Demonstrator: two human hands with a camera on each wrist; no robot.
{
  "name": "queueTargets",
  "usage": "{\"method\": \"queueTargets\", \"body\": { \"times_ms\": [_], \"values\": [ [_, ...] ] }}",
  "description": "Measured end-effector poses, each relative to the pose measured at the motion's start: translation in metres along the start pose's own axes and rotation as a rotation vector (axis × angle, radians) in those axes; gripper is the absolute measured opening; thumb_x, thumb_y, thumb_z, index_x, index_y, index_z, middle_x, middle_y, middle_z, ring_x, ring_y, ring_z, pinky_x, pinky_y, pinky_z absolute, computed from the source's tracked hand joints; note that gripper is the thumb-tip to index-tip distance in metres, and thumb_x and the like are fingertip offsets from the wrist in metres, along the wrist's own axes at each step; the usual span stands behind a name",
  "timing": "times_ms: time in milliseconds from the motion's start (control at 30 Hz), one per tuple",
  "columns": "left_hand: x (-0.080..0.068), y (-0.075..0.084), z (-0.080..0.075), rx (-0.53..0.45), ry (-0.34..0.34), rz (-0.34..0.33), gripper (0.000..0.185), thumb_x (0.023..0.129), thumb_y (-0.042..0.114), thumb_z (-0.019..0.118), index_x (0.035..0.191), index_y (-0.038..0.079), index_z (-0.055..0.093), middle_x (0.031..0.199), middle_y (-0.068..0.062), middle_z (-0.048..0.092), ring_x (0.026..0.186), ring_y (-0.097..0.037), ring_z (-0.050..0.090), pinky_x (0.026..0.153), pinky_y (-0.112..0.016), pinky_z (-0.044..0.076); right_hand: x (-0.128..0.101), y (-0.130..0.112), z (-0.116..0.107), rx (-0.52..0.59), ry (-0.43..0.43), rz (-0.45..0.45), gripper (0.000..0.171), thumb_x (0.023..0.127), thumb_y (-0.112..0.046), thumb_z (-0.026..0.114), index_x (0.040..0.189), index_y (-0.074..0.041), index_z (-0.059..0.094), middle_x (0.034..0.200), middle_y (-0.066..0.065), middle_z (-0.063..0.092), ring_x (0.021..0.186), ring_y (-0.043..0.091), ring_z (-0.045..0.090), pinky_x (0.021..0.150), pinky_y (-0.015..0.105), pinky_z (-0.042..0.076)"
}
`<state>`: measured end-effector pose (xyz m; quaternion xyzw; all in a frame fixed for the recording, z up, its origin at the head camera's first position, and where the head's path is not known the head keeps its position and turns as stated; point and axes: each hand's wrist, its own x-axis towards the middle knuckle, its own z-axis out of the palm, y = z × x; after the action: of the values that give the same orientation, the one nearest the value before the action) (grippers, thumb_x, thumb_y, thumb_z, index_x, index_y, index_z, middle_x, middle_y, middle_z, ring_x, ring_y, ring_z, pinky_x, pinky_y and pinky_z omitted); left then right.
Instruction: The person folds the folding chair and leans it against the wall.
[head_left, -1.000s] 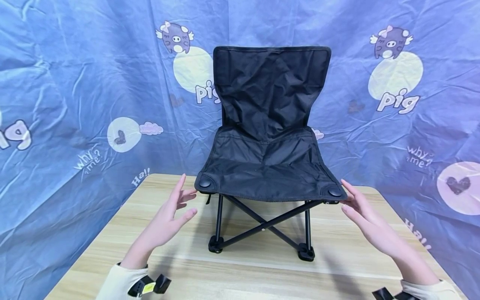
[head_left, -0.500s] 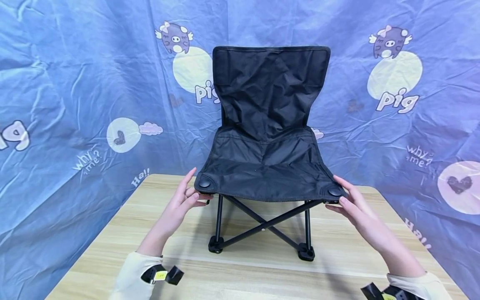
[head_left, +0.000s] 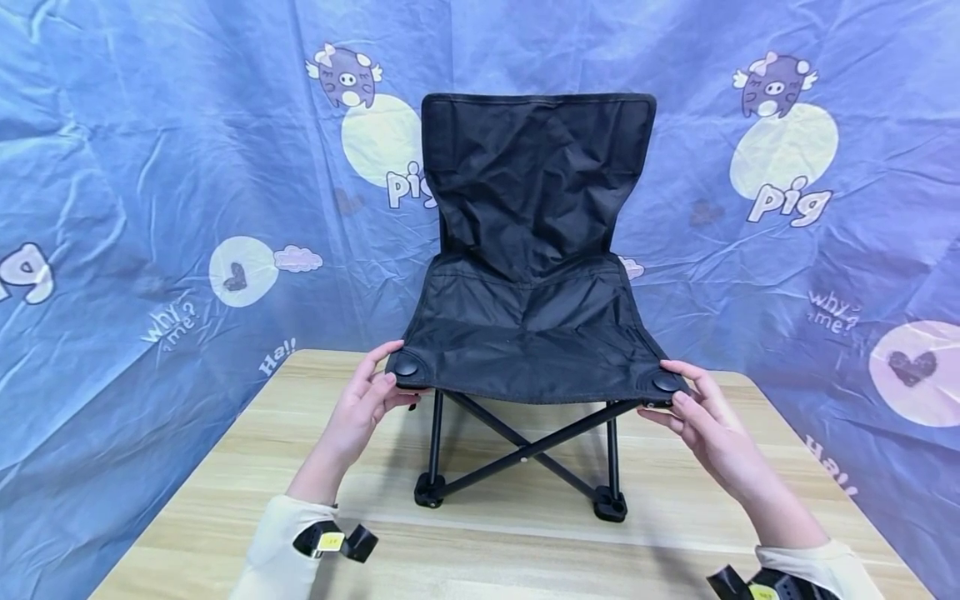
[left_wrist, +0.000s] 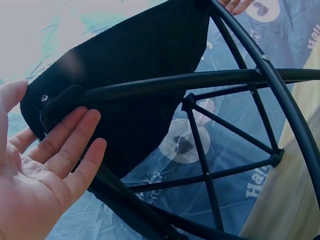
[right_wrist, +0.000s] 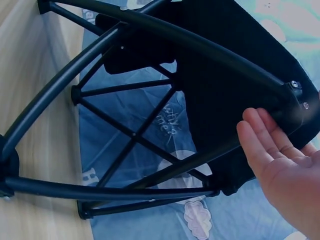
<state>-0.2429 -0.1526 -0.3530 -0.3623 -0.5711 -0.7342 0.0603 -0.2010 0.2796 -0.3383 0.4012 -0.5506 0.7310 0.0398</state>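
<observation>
Chair (head_left: 532, 308) between left hand (head_left: 360, 417), right hand (head_left: 718, 429) | each grips a front corner | wooden table (head_left: 255, 450) below | blue cloth (head_left: 187, 167) behind

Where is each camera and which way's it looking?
Head: on the head, looking forward and down at the black chair; left hand, right hand, sleeves show.
Left wrist: worn there, facing the seat's underside; left hand and some right fingers show.
Right wrist: worn there, facing the underside too; right hand shows.
Both wrist views share the chair's crossing legs.
</observation>
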Motion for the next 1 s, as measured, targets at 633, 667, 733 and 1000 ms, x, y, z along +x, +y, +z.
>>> {"method": "queueTargets", "body": {
  "times_ms": [633,667,733,1000],
  "values": [
    [0.008,-0.014,0.002,-0.225,-0.038,0.210,0.038,0.101,-0.007,0.036,0.136,0.001,0.049,0.110,-0.012,0.072,0.096,-0.024,0.071,0.091,-0.035,0.056,-0.003,0.007,-0.006,0.311,0.007,-0.019,0.045,0.102,0.012,0.023,0.141,0.003,0.044,0.138,0.020,0.053,0.123,0.029,0.058,0.103,0.041,0.047],
    [0.009,-0.014,0.002,-0.227,-0.036,0.214,0.037,0.102,-0.006,0.038,0.135,0.001,0.050,0.110,-0.012,0.072,0.095,-0.024,0.071,0.091,-0.035,0.056,-0.002,0.007,-0.008,0.333,-0.006,-0.019,0.045,0.102,0.012,0.023,0.141,0.003,0.044,0.137,0.021,0.053,0.122,0.031,0.059,0.103,0.042,0.047],
    [0.009,-0.016,0.001,-0.229,-0.032,0.217,0.034,0.102,-0.004,0.041,0.134,0.002,0.051,0.111,-0.013,0.072,0.095,-0.024,0.071,0.090,-0.035,0.056,-0.001,0.008,-0.011,0.378,-0.039,-0.013,0.045,0.102,0.013,0.022,0.141,0.004,0.043,0.136,0.023,0.054,0.120,0.033,0.060,0.103,0.043,0.047],
    [0.011,-0.017,-0.003,-0.260,-0.057,0.215,0.026,0.102,0.003,0.051,0.128,0.003,0.054,0.110,-0.014,0.072,0.094,-0.025,0.071,0.089,-0.035,0.056,0.007,0.006,-0.019,0.495,-0.144,0.044,0.046,0.101,0.014,0.021,0.140,0.005,0.043,0.134,0.027,0.054,0.120,0.039,0.059,0.105,0.045,0.046]
  ]
}}
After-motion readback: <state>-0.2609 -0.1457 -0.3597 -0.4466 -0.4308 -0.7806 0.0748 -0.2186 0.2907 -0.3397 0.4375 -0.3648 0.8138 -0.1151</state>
